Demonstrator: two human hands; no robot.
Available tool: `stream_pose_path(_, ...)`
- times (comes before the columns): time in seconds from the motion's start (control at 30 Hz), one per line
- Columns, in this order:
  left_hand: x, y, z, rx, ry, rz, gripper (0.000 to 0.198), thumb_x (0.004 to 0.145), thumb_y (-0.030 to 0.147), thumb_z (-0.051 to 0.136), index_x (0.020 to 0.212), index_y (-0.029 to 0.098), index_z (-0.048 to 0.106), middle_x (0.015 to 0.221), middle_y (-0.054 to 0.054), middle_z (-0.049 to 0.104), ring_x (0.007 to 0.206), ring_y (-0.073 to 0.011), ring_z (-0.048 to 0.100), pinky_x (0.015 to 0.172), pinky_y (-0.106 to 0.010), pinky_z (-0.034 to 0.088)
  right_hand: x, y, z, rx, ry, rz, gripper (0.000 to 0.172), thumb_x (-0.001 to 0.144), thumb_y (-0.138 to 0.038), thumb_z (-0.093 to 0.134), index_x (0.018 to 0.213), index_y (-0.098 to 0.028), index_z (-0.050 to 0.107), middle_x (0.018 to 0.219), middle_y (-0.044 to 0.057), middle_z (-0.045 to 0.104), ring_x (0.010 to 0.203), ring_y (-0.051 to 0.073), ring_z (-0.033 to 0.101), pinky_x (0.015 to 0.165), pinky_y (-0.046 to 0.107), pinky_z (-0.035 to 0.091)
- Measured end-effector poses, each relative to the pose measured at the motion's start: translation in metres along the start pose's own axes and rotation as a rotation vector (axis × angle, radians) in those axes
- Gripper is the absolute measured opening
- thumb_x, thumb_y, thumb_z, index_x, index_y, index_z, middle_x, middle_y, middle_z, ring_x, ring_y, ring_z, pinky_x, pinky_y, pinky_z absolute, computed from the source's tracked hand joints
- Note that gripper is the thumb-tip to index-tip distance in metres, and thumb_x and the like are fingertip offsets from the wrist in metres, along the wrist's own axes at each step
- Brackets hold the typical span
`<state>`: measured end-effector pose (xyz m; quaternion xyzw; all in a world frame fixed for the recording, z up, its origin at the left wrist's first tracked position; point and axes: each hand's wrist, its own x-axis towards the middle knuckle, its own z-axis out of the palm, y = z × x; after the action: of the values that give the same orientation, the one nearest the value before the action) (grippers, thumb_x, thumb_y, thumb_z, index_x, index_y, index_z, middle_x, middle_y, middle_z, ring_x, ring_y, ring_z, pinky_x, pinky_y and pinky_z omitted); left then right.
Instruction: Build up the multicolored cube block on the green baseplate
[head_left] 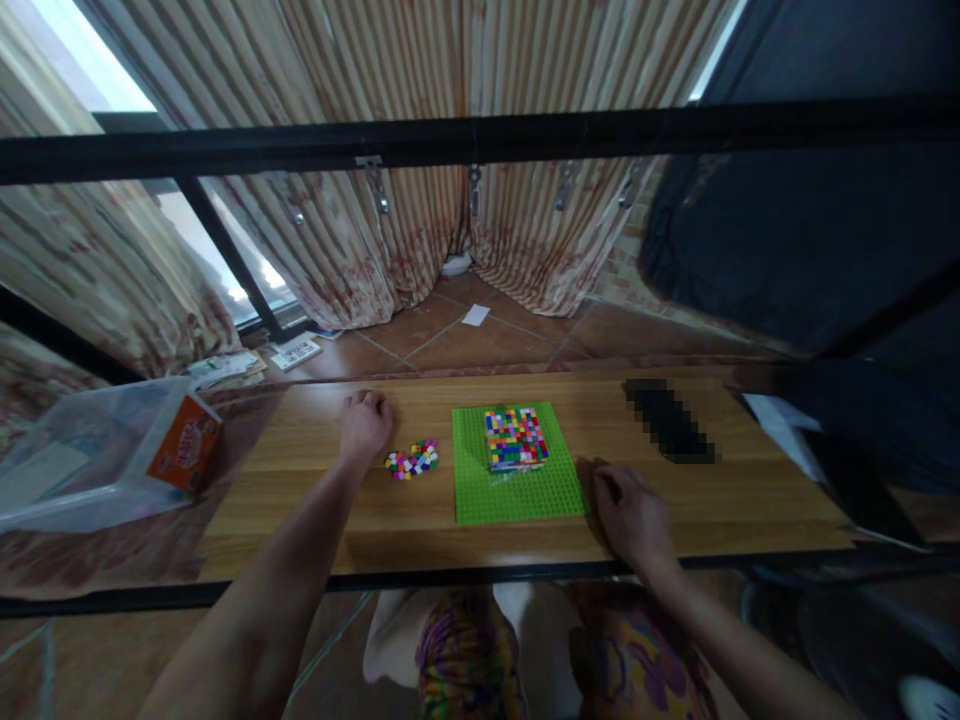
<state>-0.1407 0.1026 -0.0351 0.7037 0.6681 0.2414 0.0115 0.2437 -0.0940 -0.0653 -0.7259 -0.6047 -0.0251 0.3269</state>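
A green baseplate (517, 490) lies in the middle of a wooden table (300, 500). A square block of many-coloured small bricks (515, 437) sits on its far half. A small heap of loose coloured bricks (412, 460) lies left of the plate. My left hand (364, 425) rests on the table just left of that heap, its fingers curled into a loose fist with nothing visible in them. My right hand (631, 515) lies on the table at the plate's near right corner, fingers bent down against the wood, holding nothing that I can see.
A clear plastic bin (82, 455) with an orange box (184, 443) in it stands at the left end. A dark blurred object (670, 422) lies at the right, papers (780, 428) beyond it. Black frame bars (480, 140) cross the view; curtains hang behind.
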Motion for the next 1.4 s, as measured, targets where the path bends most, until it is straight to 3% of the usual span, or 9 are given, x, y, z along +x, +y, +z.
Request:
stream_pose_path(0.23, 0.001, -0.002, -0.017, -0.124, -0.073, 0.038, 0.037, 0.091, 0.032, 0.039, 0.098, 0.017, 0.071, 0.106, -0.011, 0.073, 0.106, -0.0240, 0.064, 0.099, -0.038, 0.049, 0.002, 0.003, -0.001, 0.073, -0.038, -0.010, 0.034, 0.095, -0.041, 0.041, 0.089, -0.021, 0.068, 0.094, 0.010, 0.072, 0.082, 0.024, 0.067, 0.075, 0.035, 0.051)
stream_pose_path(0.33, -0.024, 0.007, -0.027, -0.186, -0.100, 0.094, 0.039, 0.093, 0.037, 0.037, 0.105, 0.019, 0.070, 0.111, -0.008, 0.073, 0.109, -0.0223, 0.064, 0.100, -0.038, 0.050, 0.002, 0.004, -0.001, 0.134, -0.058, -0.002, 0.032, 0.095, -0.041, 0.042, 0.090, -0.022, 0.067, 0.095, 0.009, 0.072, 0.084, 0.024, 0.068, 0.077, 0.036, 0.052)
stream_pose_path(0.43, -0.062, 0.024, -0.028, -0.314, -0.115, 0.194, 0.041, 0.096, 0.043, 0.040, 0.121, 0.022, 0.065, 0.130, -0.009, 0.065, 0.123, -0.0242, 0.057, 0.108, -0.045, 0.044, 0.001, 0.007, 0.000, 0.144, -0.076, 0.021, 0.031, 0.095, -0.043, 0.043, 0.092, -0.023, 0.068, 0.096, 0.008, 0.073, 0.082, 0.024, 0.069, 0.073, 0.035, 0.052)
stream_pose_path(0.6, -0.097, 0.052, -0.021, -0.152, -0.136, 0.302, 0.047, 0.088, 0.047, 0.059, 0.131, 0.028, 0.058, 0.138, -0.009, 0.058, 0.126, -0.0308, 0.052, 0.105, -0.052, 0.042, -0.006, 0.013, -0.003, 0.175, -0.086, 0.047, 0.033, 0.092, -0.049, 0.048, 0.092, -0.025, 0.071, 0.097, 0.006, 0.075, 0.081, 0.023, 0.071, 0.070, 0.033, 0.055)
stream_pose_path(0.77, -0.092, 0.058, -0.012, -0.162, -0.090, 0.291, 0.030, 0.091, 0.037, 0.056, 0.118, 0.026, 0.065, 0.127, -0.010, 0.062, 0.119, -0.0279, 0.055, 0.103, -0.047, 0.045, 0.015, -0.013, -0.021, 0.359, -0.012, 0.102, 0.033, 0.087, -0.053, 0.058, 0.089, -0.023, 0.072, 0.092, 0.006, 0.075, 0.083, 0.022, 0.071, 0.072, 0.030, 0.056)
stream_pose_path(0.87, -0.081, 0.064, -0.004, -0.190, -0.041, 0.246, 0.021, 0.091, 0.026, 0.053, 0.106, 0.021, 0.067, 0.117, -0.011, 0.066, 0.112, -0.0261, 0.058, 0.100, -0.045, 0.047, 0.052, -0.046, -0.030, 0.443, 0.120, 0.131, 0.034, 0.085, -0.053, 0.060, 0.084, -0.022, 0.073, 0.085, 0.008, 0.074, 0.074, 0.020, 0.068, 0.063, 0.029, 0.053)
stream_pose_path(1.03, -0.058, 0.084, 0.009, -0.216, -0.011, 0.207, 0.015, 0.088, 0.017, 0.053, 0.090, 0.020, 0.067, 0.103, -0.009, 0.069, 0.101, -0.0240, 0.061, 0.095, -0.042, 0.048, 0.107, -0.085, -0.019, 0.627, 0.109, 0.126, 0.027, 0.083, -0.044, 0.063, 0.084, -0.019, 0.073, 0.086, 0.006, 0.074, 0.079, 0.021, 0.068, 0.071, 0.033, 0.054)
stream_pose_path(1.23, -0.049, 0.089, 0.010, -0.230, -0.026, 0.257, 0.015, 0.088, 0.014, 0.052, 0.085, 0.020, 0.066, 0.096, -0.006, 0.070, 0.094, -0.0219, 0.062, 0.089, -0.039, 0.047, 0.096, -0.085, 0.013, 0.730, -0.117, 0.206, 0.034, 0.087, -0.048, 0.058, 0.100, -0.020, 0.073, 0.104, 0.007, 0.074, 0.096, 0.022, 0.067, 0.086, 0.037, 0.052)
stream_pose_path(1.4, -0.046, 0.085, 0.007, -0.262, -0.078, 0.297, 0.016, 0.086, 0.012, 0.052, 0.079, 0.019, 0.065, 0.085, -0.005, 0.067, 0.084, -0.0210, 0.060, 0.083, -0.038, 0.048, 0.085, -0.088, 0.022, 0.723, -0.262, 0.295, 0.038, 0.087, -0.052, 0.058, 0.106, -0.022, 0.072, 0.107, 0.007, 0.074, 0.098, 0.024, 0.067, 0.089, 0.039, 0.051)
